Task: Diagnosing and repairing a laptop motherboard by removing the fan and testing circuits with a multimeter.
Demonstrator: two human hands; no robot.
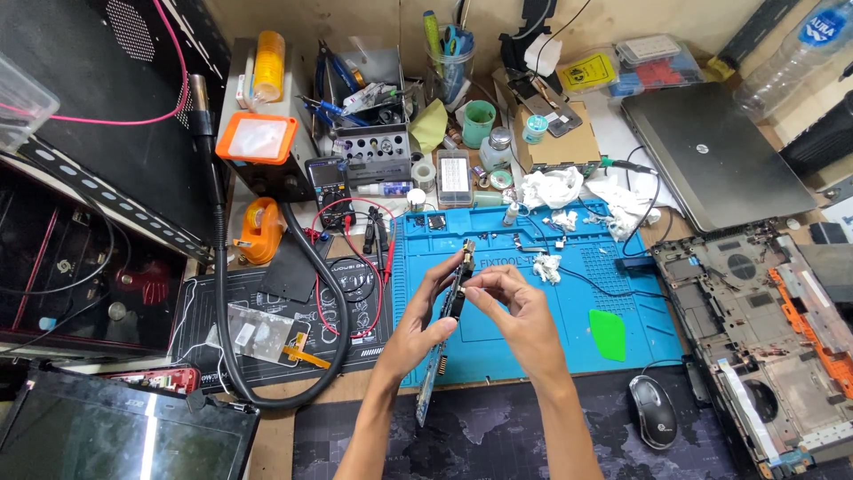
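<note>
Head view, centre frame: left hand (418, 324) pinches an edge-on circuit board (447, 324), right hand (515, 311) fingertips closed on its upper edge; a slip could drop it onto the blue mat (533, 347).

Both forearms reach up from frame bottom, L hand (418, 324) w/ fingers curled in a grip, R hand (520, 311) pinching thumb & fingertips beside it.

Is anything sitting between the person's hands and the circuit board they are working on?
Nothing visible does. The left hand already holds the circuit board edge-on above the blue mat, and the right hand pinches at its upper part. What the fingertips touch there is too small to tell.
</note>
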